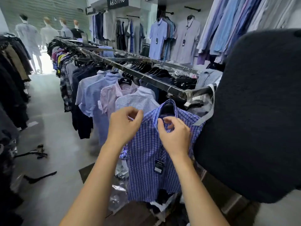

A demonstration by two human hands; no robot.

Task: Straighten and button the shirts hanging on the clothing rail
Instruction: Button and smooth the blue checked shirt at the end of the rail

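The right hand (175, 134) has its fingers curled, with thumb and forefinger pinching the front placket of the blue checked shirt (146, 160) just below the collar (156, 111). The left hand (124, 124) is also curled, and its thumb and forefinger close on the shoulder edge of the same shirt. Both forearms reach up from the bottom of the view.

The shirt hangs on a black hanger (167, 108) at the near end of the clothing rail (146, 77), front facing the camera. A dark price tag (158, 166) hangs at mid-chest.

Just behind it on the rail hang a white striped shirt (138, 100), a pink striped shirt (110, 97) and a light blue shirt (91, 92), followed by darker garments further along.

A large dark padded object (252, 111) fills the right side, touching the shirt's far shoulder. Loose black hangers (39, 176) lie on the grey floor (48, 128) to the left.
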